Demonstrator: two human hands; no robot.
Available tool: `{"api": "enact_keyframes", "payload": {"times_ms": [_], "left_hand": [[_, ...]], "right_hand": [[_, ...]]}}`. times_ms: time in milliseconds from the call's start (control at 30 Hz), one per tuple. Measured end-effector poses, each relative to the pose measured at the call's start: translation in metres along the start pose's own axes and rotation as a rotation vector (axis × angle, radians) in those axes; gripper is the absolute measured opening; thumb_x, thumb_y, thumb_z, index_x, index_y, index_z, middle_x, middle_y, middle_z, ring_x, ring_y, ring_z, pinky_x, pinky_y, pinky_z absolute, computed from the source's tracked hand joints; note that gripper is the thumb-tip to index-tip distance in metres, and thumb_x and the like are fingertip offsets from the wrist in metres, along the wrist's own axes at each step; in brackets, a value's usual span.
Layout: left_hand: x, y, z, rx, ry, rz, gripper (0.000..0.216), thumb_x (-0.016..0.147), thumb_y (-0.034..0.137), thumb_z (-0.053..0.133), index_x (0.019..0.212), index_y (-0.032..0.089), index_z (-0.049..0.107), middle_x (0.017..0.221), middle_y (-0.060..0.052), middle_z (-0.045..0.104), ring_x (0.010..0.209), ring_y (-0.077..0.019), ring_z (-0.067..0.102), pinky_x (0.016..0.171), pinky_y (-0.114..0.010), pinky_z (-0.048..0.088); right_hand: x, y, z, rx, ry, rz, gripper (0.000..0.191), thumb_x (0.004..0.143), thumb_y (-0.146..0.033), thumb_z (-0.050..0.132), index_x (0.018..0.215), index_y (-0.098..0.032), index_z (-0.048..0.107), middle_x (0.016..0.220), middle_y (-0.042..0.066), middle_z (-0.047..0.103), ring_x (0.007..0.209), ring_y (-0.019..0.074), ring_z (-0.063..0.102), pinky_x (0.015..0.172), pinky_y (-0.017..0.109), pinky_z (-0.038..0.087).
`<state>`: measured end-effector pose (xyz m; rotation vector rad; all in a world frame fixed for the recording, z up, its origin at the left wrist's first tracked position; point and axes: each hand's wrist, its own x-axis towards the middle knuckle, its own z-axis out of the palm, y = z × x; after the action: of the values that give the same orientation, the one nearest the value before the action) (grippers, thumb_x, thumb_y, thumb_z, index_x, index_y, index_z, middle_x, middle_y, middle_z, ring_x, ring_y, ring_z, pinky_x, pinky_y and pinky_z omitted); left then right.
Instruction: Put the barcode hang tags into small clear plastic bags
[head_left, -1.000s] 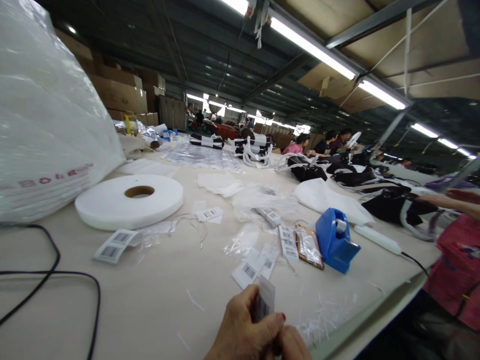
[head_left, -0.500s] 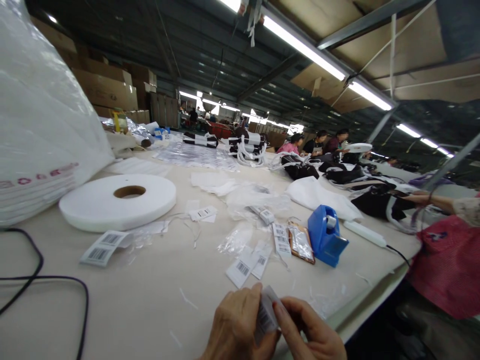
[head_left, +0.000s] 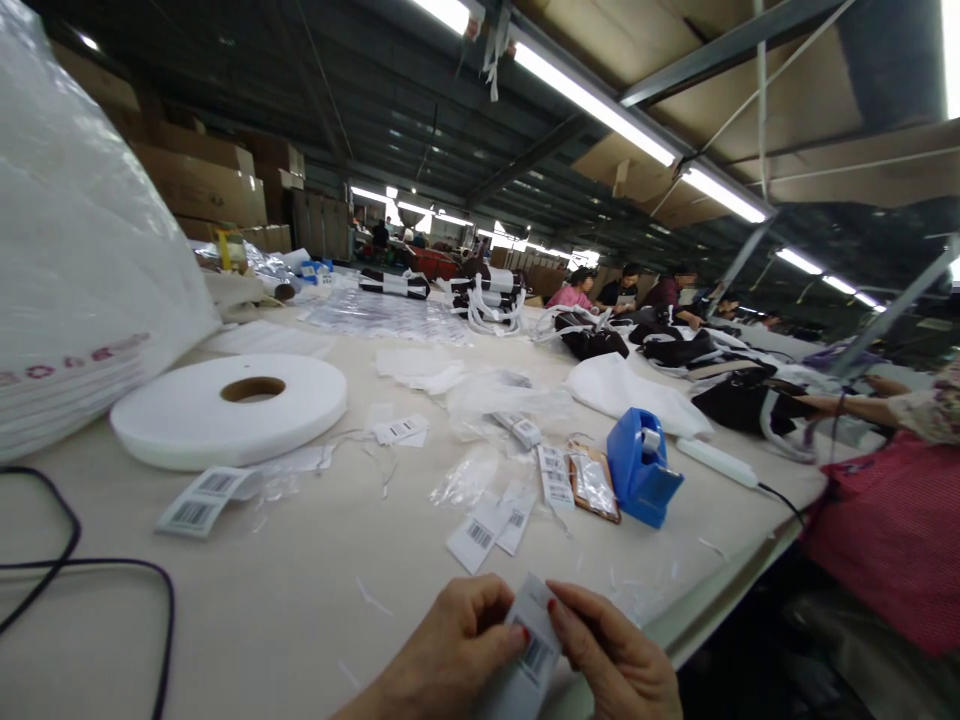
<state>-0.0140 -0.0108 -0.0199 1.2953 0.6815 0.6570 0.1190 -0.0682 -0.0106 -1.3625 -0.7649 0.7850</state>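
Observation:
At the bottom edge of the view, my left hand (head_left: 442, 655) and my right hand (head_left: 615, 660) pinch one small white barcode tag (head_left: 534, 640) between thumbs and fingertips, just above the cream table (head_left: 315, 590). The left hand grips its left side, the right hand its upper right edge. More barcode tags (head_left: 491, 525) lie loose on the table just beyond my hands.
A flat white tape roll (head_left: 229, 405) and a big plastic bag (head_left: 82, 250) stand at the left, a black cable (head_left: 90, 570) near them. A blue tape dispenser (head_left: 641, 465) sits at the right. A person's red sleeve (head_left: 892, 530) and arm reach in from the right; other people work farther back.
My right hand has come further into view and both hands have lowered slightly, the tag now tilted between them. The view has shifted a little to the right.

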Motion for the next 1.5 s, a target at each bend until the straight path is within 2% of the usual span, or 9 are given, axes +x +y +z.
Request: {"api": "enact_keyframes", "payload": {"times_ms": [200,400,567,667,800,933,1033,1200,1500], "left_hand": [[-0.015,0.003,-0.016,-0.004,0.068,-0.055,0.018,0.065,0.029,0.061,0.07,0.012,0.06,0.065,-0.001,0.06,0.06,-0.013,0.048,0.055,-0.023,0.031],[-0.04,0.04,-0.03,0.557,0.194,-0.087,0.02,0.076,0.02,0.045,0.076,0.016,0.065,0.069,-0.002,0.064,0.066,-0.0161,0.055,0.058,-0.024,0.036],[-0.047,0.052,-0.039,1.216,0.086,0.003,0.025,0.077,0.008,0.04,0.073,0.017,0.063,0.072,-0.005,0.067,0.066,-0.0189,0.059,0.059,-0.027,0.037],[-0.046,0.056,-0.037,1.537,-0.026,0.152,0.03,0.068,-0.002,0.038,0.076,0.016,0.06,0.075,-0.007,0.066,0.066,-0.0211,0.058,0.061,-0.031,0.038],[-0.044,0.067,-0.038,1.596,-0.048,0.254,0.027,0.069,-0.002,0.04,0.076,0.015,0.059,0.073,-0.006,0.065,0.065,-0.0203,0.057,0.064,-0.033,0.039],[-0.045,0.079,-0.05,1.299,0.183,0.17,0.013,0.08,0.014,0.048,0.083,0.018,0.06,0.078,-0.003,0.064,0.073,-0.0184,0.058,0.065,-0.028,0.04],[-0.046,0.076,-0.053,1.216,0.188,0.253,0.018,0.085,0.015,0.041,0.084,0.016,0.059,0.078,-0.003,0.062,0.073,-0.0161,0.055,0.065,-0.026,0.039],[-0.042,0.055,-0.048,1.434,0.138,0.307,0.02,0.08,0.007,0.036,0.076,0.016,0.053,0.071,-0.004,0.057,0.064,-0.0166,0.049,0.06,-0.027,0.036],[-0.046,0.041,-0.047,1.411,0.119,0.262,0.021,0.074,0.002,0.034,0.074,0.018,0.047,0.071,-0.004,0.057,0.063,-0.018,0.047,0.059,-0.028,0.035]], "right_hand": [[-0.001,0.016,0.017,0.134,0.049,0.005,0.024,0.052,-0.04,0.079,0.069,-0.023,0.075,0.049,-0.002,0.061,0.047,0.01,0.049,0.044,0.019,0.04],[-0.006,0.041,0.035,0.057,-0.099,-0.057,0.023,0.066,-0.039,0.071,0.076,-0.019,0.072,0.057,0.0,0.064,0.053,0.0133,0.056,0.05,0.022,0.047],[0.005,0.024,0.033,-0.36,-0.353,-0.692,0.027,0.077,-0.018,0.059,0.103,-0.023,0.065,0.097,0.006,0.067,0.089,0.0185,0.06,0.075,0.028,0.051],[0.012,0.003,0.037,-0.563,-0.58,-0.868,0.021,0.079,-0.011,0.055,0.094,-0.021,0.066,0.085,0.005,0.067,0.081,0.0176,0.058,0.072,0.029,0.049],[0.017,-0.01,0.046,-0.641,-0.727,-0.709,0.018,0.081,-0.016,0.054,0.068,-0.02,0.065,0.065,0.001,0.063,0.066,0.0153,0.055,0.062,0.026,0.044],[0.02,0.002,0.05,-0.398,-0.689,-0.38,0.014,0.078,-0.025,0.058,0.069,-0.021,0.067,0.064,-0.002,0.063,0.064,0.0141,0.056,0.061,0.022,0.043],[0.02,0.012,0.051,-0.261,-0.685,-0.227,0.014,0.077,-0.028,0.058,0.074,-0.02,0.069,0.064,-0.003,0.063,0.063,0.0133,0.055,0.059,0.021,0.042],[0.015,0.024,0.053,-0.293,-0.715,-0.238,0.013,0.077,-0.022,0.056,0.075,-0.02,0.069,0.064,-0.003,0.064,0.061,0.0126,0.056,0.058,0.02,0.041],[0.012,0.029,0.055,-0.407,-0.749,-0.303,0.017,0.08,-0.018,0.049,0.077,-0.019,0.065,0.07,-0.001,0.065,0.068,0.0148,0.059,0.063,0.022,0.042]]}}
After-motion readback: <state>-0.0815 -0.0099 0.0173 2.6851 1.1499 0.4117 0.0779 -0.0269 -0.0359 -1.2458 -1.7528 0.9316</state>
